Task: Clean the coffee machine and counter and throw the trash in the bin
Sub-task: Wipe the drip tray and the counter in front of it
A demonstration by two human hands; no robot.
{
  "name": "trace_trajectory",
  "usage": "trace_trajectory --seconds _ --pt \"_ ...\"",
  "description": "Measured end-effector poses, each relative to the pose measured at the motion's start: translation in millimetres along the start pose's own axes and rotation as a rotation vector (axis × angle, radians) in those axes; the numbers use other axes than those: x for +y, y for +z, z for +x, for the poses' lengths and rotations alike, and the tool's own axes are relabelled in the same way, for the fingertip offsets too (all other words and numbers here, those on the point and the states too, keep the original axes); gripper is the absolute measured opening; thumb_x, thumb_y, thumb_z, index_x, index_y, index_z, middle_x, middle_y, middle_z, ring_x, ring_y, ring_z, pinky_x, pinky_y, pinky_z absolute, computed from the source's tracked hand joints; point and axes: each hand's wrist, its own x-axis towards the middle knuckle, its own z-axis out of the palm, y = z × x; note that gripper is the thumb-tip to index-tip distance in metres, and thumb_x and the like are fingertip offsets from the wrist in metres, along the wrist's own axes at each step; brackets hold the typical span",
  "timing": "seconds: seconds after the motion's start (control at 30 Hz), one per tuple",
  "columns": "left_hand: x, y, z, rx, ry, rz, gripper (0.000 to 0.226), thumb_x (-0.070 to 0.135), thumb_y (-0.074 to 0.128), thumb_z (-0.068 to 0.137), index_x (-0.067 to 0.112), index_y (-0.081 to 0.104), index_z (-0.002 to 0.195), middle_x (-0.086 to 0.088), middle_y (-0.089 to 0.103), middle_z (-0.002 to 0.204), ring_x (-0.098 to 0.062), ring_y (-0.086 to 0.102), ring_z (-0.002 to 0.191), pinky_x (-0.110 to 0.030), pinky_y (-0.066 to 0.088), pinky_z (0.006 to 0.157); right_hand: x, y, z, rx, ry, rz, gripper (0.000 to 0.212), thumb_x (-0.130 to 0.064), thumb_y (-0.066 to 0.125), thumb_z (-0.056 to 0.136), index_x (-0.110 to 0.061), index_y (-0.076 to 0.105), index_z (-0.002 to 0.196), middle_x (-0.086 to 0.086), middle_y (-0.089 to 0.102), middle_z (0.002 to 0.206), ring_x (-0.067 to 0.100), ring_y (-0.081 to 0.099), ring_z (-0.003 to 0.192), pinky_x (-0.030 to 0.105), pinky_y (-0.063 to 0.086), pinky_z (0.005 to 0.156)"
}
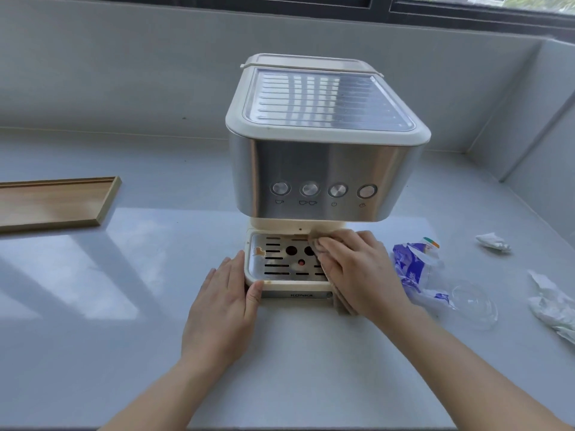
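where hand (357,269) covers, cloth (340,301) half-hidden

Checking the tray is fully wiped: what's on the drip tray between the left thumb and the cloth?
In the head view, a brown stain sits on the drip tray between the left hand and cloth; slots and holes too.

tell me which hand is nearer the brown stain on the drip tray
Left. The left hand braces the tray's front-left corner, just beside the stain. The right hand presses a cloth on the tray's right side, farther away.
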Motion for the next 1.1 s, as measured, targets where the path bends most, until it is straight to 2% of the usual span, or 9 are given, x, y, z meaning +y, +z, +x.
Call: trace_trajectory --seconds 0.13,0.33,0.43,0.53,0.63,0.7,0.77,0.93,1.1 --pt "-0.2 -0.3 0.3 -0.005 0.002 -0.004 0.071 0.064 0.006 0.094 0.030 0.009 0.155 0.014 0.021 0.162 -0.004 0.012 0.149 -0.022 0.000 0.120 -11.0 2.4 7.5 0.017 0.105 -0.014 0.018 -0.023 0.059 0.096 -0.017 0.075 0.105 -0.003 0.069 0.111 0.032 0.052 0.092 0.045 0.047 0.081" --pt "-0.7 0.4 1.4 -0.005 0.006 0.013 0.071 0.064 0.006 0.094 0.029 0.010 0.155 0.012 0.023 0.162 -0.005 0.014 0.149 -0.024 0.003 0.122 -4.0 -10.3 10.9 -0.119 -0.169 -0.036 0.023 -0.030 0.055 0.099 -0.017 0.074 0.095 0.000 0.068 0.091 0.026 0.056 0.077 0.037 0.049 0.076" --pt "-0.6 -1.2 0.0 -0.002 0.004 0.011 0.069 0.064 0.007 0.095 0.030 0.010 0.155 0.014 0.023 0.161 -0.005 0.013 0.149 -0.023 0.002 0.120 -0.1 -16.2 38.7 -0.162 0.036 0.008 0.021 -0.030 0.060 0.093 -0.020 0.073 0.079 -0.003 0.069 0.069 0.021 0.059 0.063 0.034 0.051 0.063" --pt "-0.5 -0.9 1.0 -0.003 0.004 0.004 0.069 0.065 0.007 0.094 0.031 0.011 0.155 0.014 0.024 0.161 -0.005 0.014 0.149 -0.022 0.002 0.120 8.4 -14.5 35.6 -0.015 0.256 0.085 0.030 -0.040 0.057 0.093 -0.022 0.073 0.075 -0.002 0.067 0.061 0.023 0.060 0.059 0.029 0.046 0.056" --pt "-1.1 -0.2 1.3 -0.002 0.009 0.003 0.069 0.063 0.010 0.096 0.029 0.013 0.155 0.011 0.026 0.161 -0.006 0.017 0.148 -0.025 0.005 0.122 13.2 -10.1 19.3 -0.007 0.384 0.158 0.054 -0.063 0.044 0.090 -0.015 0.069 0.093 0.011 0.066 0.088 0.033 0.058 0.087 0.037 0.050 0.076" --pt "-1.0 -1.2 0.6 -0.002 0.007 -0.001 0.069 0.063 0.010 0.096 0.028 0.014 0.155 0.011 0.027 0.161 -0.007 0.018 0.148 -0.027 0.007 0.123 7.3 -5.6 -2.0 -0.138 0.273 0.090 0.068 -0.068 0.039 0.086 -0.015 0.059 0.124 0.010 0.054 0.131 0.032 0.044 0.115 0.041 0.041 0.098" --pt "-0.1 -1.6 0.4 0.001 0.002 -0.006 0.069 0.063 0.010 0.096 0.028 0.014 0.155 0.011 0.027 0.160 -0.007 0.018 0.148 -0.028 0.008 0.123 7.8 -5.5 -22.6 -0.200 0.066 0.009 0.074 -0.065 0.045 0.085 -0.015 0.050 0.140 0.008 0.042 0.148 0.034 0.037 0.123 0.047 0.036 0.104" --pt "2.9 -3.0 -0.1 -0.002 -0.008 0.000 0.068 0.063 0.010 0.096 0.029 0.012 0.156 0.013 0.024 0.161 -0.005 0.015 0.148 -0.025 0.006 0.122 18.3 -16.3 -18.0 -0.147 -0.228 -0.098 0.045 -0.051 0.064 0.087 -0.018 0.067 0.117 0.003 0.062 0.125 0.032 0.050 0.098 0.048 0.049 0.082" --pt "3.5 -4.1 -0.6 -0.004 -0.038 -0.034 0.069 0.064 0.014 0.094 0.033 0.013 0.156 0.016 0.022 0.161 -0.001 0.011 0.147 -0.022 0.004 0.120 -22.4 -8.4 -3.1 -0.238 -0.364 0.030 0.039 -0.048 0.059 0.091 -0.032 0.063 0.126 -0.012 0.061 0.129 0.026 0.052 0.099 0.038 0.048 0.082"
